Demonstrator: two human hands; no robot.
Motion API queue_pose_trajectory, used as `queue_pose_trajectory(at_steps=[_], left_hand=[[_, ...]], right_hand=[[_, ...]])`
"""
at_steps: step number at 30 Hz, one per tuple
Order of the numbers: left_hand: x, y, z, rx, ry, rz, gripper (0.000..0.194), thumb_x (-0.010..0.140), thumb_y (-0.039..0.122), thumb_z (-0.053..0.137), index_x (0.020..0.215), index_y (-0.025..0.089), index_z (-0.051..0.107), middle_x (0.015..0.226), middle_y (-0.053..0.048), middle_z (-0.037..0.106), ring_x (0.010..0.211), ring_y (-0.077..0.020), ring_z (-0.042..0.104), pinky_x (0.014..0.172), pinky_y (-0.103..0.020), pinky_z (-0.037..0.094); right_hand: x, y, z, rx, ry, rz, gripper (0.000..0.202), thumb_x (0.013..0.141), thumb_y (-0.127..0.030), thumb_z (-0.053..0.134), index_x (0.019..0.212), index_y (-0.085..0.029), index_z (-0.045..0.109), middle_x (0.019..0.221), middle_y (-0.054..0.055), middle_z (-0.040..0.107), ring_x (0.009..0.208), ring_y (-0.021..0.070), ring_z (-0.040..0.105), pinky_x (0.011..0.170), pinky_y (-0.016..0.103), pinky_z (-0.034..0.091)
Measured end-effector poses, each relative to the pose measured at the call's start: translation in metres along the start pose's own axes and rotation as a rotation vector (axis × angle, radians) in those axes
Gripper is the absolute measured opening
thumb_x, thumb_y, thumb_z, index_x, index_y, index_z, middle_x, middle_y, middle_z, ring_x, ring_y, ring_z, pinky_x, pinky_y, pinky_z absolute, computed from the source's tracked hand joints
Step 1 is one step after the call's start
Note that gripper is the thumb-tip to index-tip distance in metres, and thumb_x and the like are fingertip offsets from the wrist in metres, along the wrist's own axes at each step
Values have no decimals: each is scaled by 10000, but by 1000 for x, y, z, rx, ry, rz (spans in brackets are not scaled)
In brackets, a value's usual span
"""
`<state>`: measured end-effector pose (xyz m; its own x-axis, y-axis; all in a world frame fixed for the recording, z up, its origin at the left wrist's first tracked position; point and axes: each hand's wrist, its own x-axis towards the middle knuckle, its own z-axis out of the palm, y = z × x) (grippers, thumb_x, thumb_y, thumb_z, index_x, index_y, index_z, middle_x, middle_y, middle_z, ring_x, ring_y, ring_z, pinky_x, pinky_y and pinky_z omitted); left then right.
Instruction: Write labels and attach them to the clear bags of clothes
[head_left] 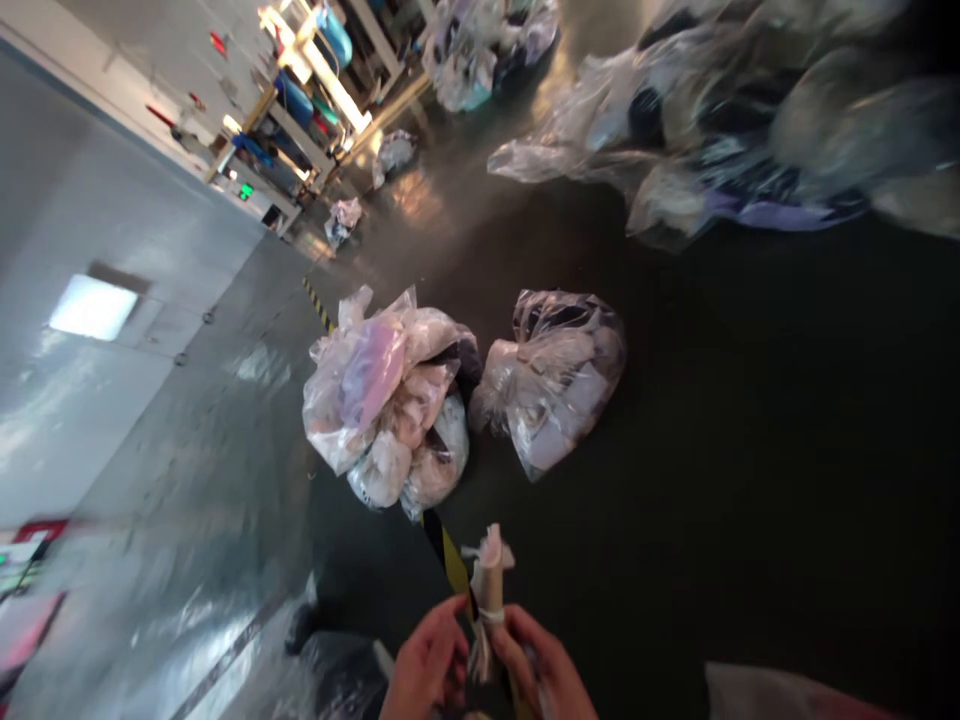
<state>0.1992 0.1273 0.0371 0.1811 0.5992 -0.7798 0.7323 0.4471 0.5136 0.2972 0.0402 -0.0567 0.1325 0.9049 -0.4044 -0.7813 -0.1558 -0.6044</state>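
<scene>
A rolled bundle of pale cloth strips (491, 580) stands upright at the bottom centre, with a white tie around its middle and loose ends sticking out. My right hand (536, 660) is closed around its lower part, thumb and fingers pressed on it just below the tie. On the other side, my left hand (429, 655) has curled fingers close beside the tie. Whatever lies inside those left fingers is hidden. Beyond the hands, a cluster of clear plastic bags (382, 390) stuffed with pale and pink cloth rests on the dark floor. A single filled clear bag (559, 380) lies to its right.
A large heap of filled plastic bags (720, 140) spreads across the upper right. More bags (487, 45) lie near the lit workstations (300, 90) at the back. Yellow-black tape (450, 555) marks the floor. Dark plastic (337, 670) sits at lower left.
</scene>
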Motion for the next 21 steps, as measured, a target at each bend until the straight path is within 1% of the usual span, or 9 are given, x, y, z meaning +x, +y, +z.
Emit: queue_pose_trajectory(at_steps=[2, 4, 6, 8, 11, 13, 15, 17, 21], left_hand=[[4, -6, 12, 32, 105, 116, 875, 693, 851, 578, 1219, 154, 637, 1065, -120, 677, 952, -246, 630, 852, -329, 508], [2, -3, 26, 52, 178, 185, 806, 727, 818, 578, 1146, 135, 669, 1035, -113, 684, 983, -252, 613, 887, -323, 482], [-3, 3, 36, -1, 185, 195, 716, 772, 755, 590, 1108, 128, 670, 948, -90, 684, 915, -231, 614, 849, -317, 481], [-10, 6, 39, -91, 174, 240, 638, 808, 687, 605, 1118, 131, 655, 947, -86, 685, 908, -210, 614, 840, -294, 480], [-19, 0, 32, -141, 129, 228, 593, 843, 616, 596, 1195, 140, 617, 960, -83, 687, 725, -149, 586, 623, -236, 463], [-23, -7, 26, -77, 96, 185, 555, 856, 569, 589, 1197, 132, 626, 806, -37, 653, 564, -105, 472, 493, -211, 348], [-28, -13, 23, -18, 61, 213, 504, 866, 516, 588, 1168, 119, 658, 661, 12, 563, 539, -93, 404, 502, -209, 299], [-35, -15, 23, -12, 8, 263, 478, 879, 484, 578, 1162, 112, 676, 614, 31, 499, 562, -95, 387, 538, -211, 298], [-49, -16, 25, -49, -85, 341, 417, 898, 462, 574, 1088, 117, 709, 711, 9, 546, 625, -96, 383, 595, -212, 319]], right_hand=[[-7, -3, 5, 12, -60, 54, 495, 846, -642, 631, 888, -151, 672, 748, 26, 639, 702, 141, 573, 656, 234, 456], [-14, -7, 9, -8, -63, 55, 507, 819, -660, 647, 875, -157, 684, 776, 39, 660, 728, 157, 595, 699, 245, 482], [-20, -11, 6, -66, -52, 38, 555, 797, -706, 628, 902, -167, 709, 822, 64, 695, 762, 189, 637, 753, 280, 521], [-25, -17, -6, -205, -49, 5, 571, 830, -705, 579, 1014, -186, 730, 928, 91, 722, 862, 231, 675, 815, 312, 540], [-36, -35, -31, -497, 6, -131, 482, 912, -617, 512, 1101, -241, 747, 1001, 86, 726, 950, 240, 673, 801, 281, 548], [-45, -54, -37, -619, 47, -239, 412, 957, -545, 473, 1052, -273, 768, 903, 62, 706, 825, 194, 657, 722, 232, 533], [-57, -74, -30, -627, 64, -287, 361, 967, -492, 488, 987, -264, 768, 823, 42, 656, 713, 155, 610, 665, 207, 504], [-67, -89, -14, -553, 77, -253, 303, 947, -471, 547, 901, -232, 727, 778, 23, 605, 666, 134, 559, 620, 195, 469], [-75, -89, 10, -432, -8, -153, 274, 857, -445, 694, 775, -195, 617, 720, -4, 541, 640, 111, 479, 578, 188, 412]])
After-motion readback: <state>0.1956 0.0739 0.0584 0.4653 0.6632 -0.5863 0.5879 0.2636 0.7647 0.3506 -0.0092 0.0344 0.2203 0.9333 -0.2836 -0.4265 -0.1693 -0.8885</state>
